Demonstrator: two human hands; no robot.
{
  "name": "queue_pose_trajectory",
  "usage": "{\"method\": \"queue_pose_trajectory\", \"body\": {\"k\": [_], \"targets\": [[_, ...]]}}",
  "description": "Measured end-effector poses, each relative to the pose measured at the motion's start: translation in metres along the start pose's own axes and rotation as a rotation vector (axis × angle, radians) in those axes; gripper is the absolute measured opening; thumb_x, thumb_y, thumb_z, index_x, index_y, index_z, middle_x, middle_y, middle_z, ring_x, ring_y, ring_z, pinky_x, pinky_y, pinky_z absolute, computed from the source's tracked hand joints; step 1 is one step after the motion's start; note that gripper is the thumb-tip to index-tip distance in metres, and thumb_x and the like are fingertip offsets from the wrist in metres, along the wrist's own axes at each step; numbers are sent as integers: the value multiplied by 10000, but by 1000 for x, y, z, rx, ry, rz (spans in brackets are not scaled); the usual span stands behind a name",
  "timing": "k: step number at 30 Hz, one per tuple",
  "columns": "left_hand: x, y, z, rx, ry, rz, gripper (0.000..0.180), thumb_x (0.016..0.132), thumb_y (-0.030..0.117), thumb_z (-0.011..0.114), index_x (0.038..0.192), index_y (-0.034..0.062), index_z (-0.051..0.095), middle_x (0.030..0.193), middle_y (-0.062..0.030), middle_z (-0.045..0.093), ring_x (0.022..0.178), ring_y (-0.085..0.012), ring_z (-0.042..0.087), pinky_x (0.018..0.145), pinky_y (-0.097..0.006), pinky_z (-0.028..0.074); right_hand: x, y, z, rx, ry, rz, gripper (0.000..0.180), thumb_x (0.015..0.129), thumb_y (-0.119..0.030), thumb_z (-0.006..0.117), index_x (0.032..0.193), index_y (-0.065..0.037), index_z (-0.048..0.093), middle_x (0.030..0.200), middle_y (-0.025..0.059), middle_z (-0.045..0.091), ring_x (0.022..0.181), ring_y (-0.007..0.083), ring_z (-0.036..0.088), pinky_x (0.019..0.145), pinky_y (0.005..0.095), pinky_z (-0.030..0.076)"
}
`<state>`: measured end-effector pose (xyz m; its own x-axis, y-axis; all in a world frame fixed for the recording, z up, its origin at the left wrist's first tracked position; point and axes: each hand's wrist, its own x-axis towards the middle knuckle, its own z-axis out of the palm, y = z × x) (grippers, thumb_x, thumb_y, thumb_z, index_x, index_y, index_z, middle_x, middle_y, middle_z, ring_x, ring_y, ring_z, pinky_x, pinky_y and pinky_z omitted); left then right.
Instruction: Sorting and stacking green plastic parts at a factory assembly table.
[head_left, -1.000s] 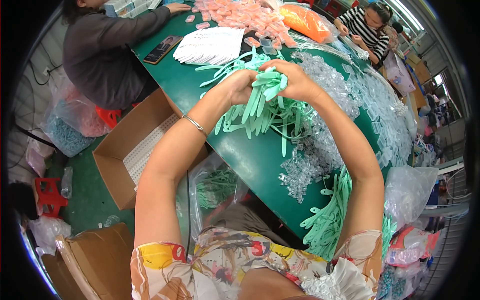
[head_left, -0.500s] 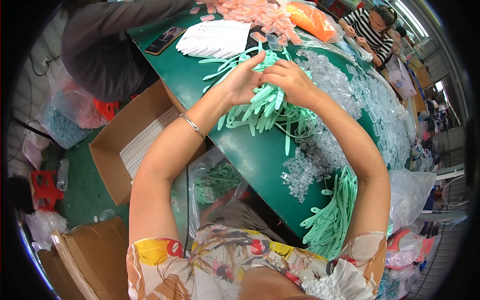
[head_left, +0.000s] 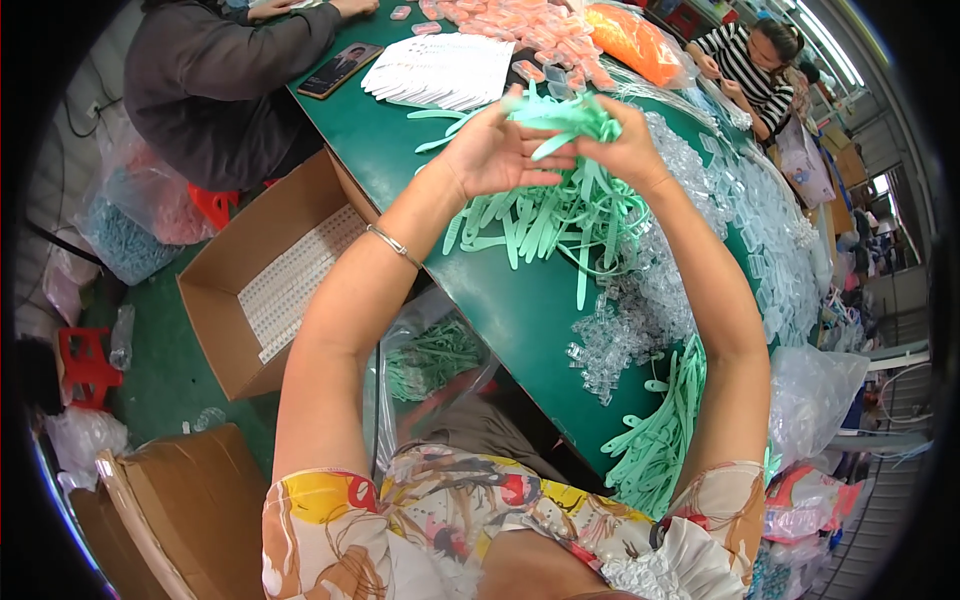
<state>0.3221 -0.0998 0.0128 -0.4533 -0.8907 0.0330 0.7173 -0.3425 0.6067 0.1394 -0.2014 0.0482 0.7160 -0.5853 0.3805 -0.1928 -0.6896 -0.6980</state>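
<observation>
Mint-green plastic straps (head_left: 572, 122) with narrow, rounded ends form a loose bunch between my two hands. My right hand (head_left: 630, 150) is closed around the right part of this bunch. My left hand (head_left: 492, 155) is open, palm turned up, its fingers stretched under the straps' left ends; part of its thumb side is covered by green. Just below both hands, a tangled heap of the same straps (head_left: 530, 225) lies on the green table (head_left: 480, 310). Another bundle of straps (head_left: 655, 430) rests by my right forearm.
Small clear plastic pieces (head_left: 625, 345) and clear flat cases (head_left: 785, 265) spread along the right. White cards (head_left: 440, 68), a phone (head_left: 340, 70), orange cases (head_left: 545, 30) and an orange bag (head_left: 630, 42) lie farther back. A cardboard box (head_left: 225, 345) stands left. Two people sit nearby.
My hands have moved apart, and the right one has shifted rightward with a bunch of straps. My left fingers have straightened. The person at the upper left now shows both hands at the table.
</observation>
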Motion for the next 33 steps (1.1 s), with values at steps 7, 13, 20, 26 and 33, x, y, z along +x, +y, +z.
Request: {"method": "queue_pose_trajectory", "body": {"k": [7, 13, 20, 26, 33], "targets": [[9, -41, -34, 1729, 549, 568, 581, 728, 360, 674, 1171, 16, 521, 1135, -136, 581, 1096, -295, 510, 867, -441, 404, 8, 16, -29, 169, 239, 99, 246, 715, -50, 671, 955, -31, 622, 841, -6, 616, 753, 75, 545, 712, 241, 442], [30, -74, -32, 2245, 636, 293, 774, 755, 532, 580, 1325, 47, 385, 1427, -117, 310, 1346, -283, 203, 1019, -596, 152, 23, 23, -57, 341, 353, 34, 236, 702, -38, 664, 929, -29, 599, 852, 18, 615, 773, 116, 578, 717, 266, 446], [31, -77, -28, 2256, 604, 174, 611, 875, 448, 458, 1349, 75, 361, 1463, -81, 250, 1377, -286, 120, 1052, -598, 89, 39, 9, -88, 413, 443, 35, 231, 687, -71, 674, 901, 3, 627, 819, 23, 621, 711, 123, 580, 654, 263, 459], [30, -72, -16, 2257, 552, -25, 507, 902, 403, 425, 1312, 106, 426, 1470, -70, 242, 1381, -281, 104, 1061, -587, 68, 48, 5, -121, 442, 560, 13, 211, 682, -68, 679, 875, 3, 633, 835, 56, 636, 731, 155, 604, 683, 282, 476], [25, -75, -27, 2158, 626, 59, 435, 900, 341, 427, 1251, 95, 504, 1465, -72, 254, 1374, -279, 129, 1058, -584, 75, 66, -6, -143, 490, 624, -42, 218, 722, -32, 675, 916, 21, 591, 854, 90, 634, 797, 193, 622, 719, 322, 502]]}}
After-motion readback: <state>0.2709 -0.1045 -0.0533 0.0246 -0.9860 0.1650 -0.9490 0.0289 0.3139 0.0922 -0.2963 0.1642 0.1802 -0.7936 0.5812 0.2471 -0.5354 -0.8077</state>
